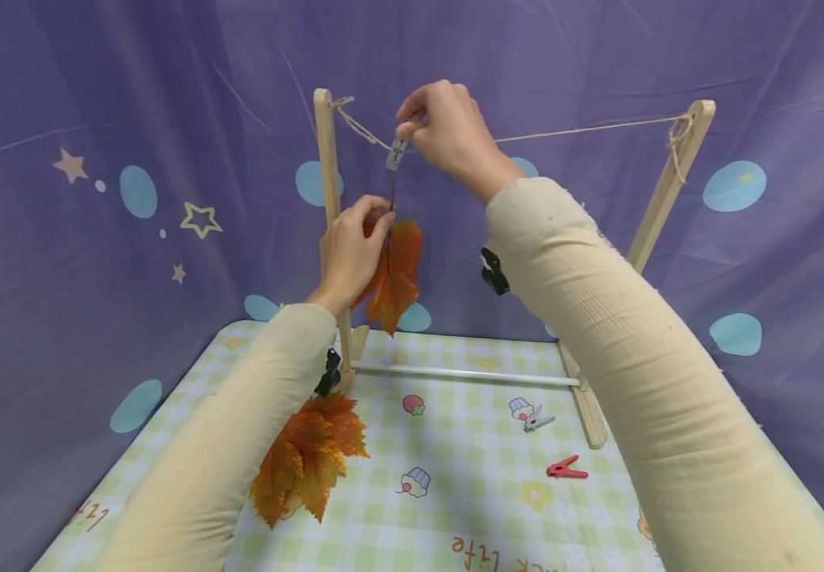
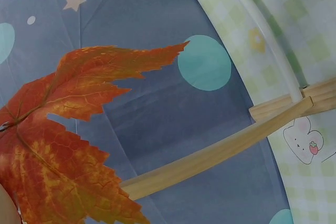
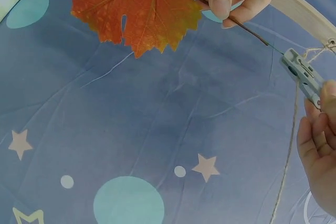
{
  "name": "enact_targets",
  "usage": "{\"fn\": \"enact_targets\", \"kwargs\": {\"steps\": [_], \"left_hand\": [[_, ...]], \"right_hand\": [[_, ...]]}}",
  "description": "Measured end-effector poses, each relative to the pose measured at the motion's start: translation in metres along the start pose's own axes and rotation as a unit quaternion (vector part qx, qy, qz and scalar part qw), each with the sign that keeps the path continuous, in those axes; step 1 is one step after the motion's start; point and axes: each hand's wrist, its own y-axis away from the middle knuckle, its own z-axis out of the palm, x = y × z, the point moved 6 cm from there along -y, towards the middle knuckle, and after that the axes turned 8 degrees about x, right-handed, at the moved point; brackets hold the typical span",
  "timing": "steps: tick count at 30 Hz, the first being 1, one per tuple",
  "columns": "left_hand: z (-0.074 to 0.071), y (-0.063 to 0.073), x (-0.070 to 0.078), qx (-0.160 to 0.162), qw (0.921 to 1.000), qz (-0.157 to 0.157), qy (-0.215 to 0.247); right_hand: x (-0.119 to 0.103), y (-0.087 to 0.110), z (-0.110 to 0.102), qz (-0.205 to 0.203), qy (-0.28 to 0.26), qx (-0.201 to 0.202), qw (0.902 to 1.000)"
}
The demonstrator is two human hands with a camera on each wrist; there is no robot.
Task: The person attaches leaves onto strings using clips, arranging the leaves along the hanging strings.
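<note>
My right hand (image 1: 447,131) pinches a grey-blue clothespin (image 1: 396,153) at the string near the left post. In the right wrist view the clothespin (image 3: 303,74) lies over the string (image 3: 289,156), and the tip of a leaf stem meets its nose. Below it, my left hand (image 1: 356,250) pinches the brown stem (image 3: 247,29) of an orange maple leaf (image 1: 399,274), which hangs downward. The left wrist view shows that leaf (image 2: 68,182) close up, with the left fingers mostly out of frame. Whether the clothespin grips the stem firmly is hard to tell.
A wooden frame with a left post (image 1: 329,151) and right post (image 1: 672,187) carries the string; a white rod (image 1: 469,373) joins their bases. More orange leaves (image 1: 307,453) lie on the checked tablecloth at left. A grey clothespin (image 1: 539,419) and a red clothespin (image 1: 566,468) lie at right.
</note>
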Motion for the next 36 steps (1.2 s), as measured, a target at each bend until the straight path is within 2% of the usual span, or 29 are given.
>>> {"fn": "enact_targets", "kwargs": {"steps": [7,14,21,27,36], "left_hand": [[-0.001,-0.004,0.005,-0.005,0.9999,0.002,-0.01],[-0.002,-0.004,0.004,-0.005,1.0,0.004,-0.007],[-0.003,-0.003,0.003,-0.005,0.9998,-0.001,-0.018],[-0.004,-0.004,0.005,-0.008,0.9997,0.009,-0.019],[-0.013,0.001,0.011,0.025,0.9991,0.031,-0.014]], "right_hand": [[0.0,-0.002,-0.001,0.003,0.013,-0.024,0.9996],[0.0,0.0,0.002,0.008,-0.012,-0.043,0.999],[0.002,0.002,0.0,0.001,-0.044,-0.022,0.9988],[0.004,0.003,-0.002,0.005,-0.051,-0.004,0.9987],[0.013,0.014,-0.004,0.027,-0.093,0.026,0.995]]}}
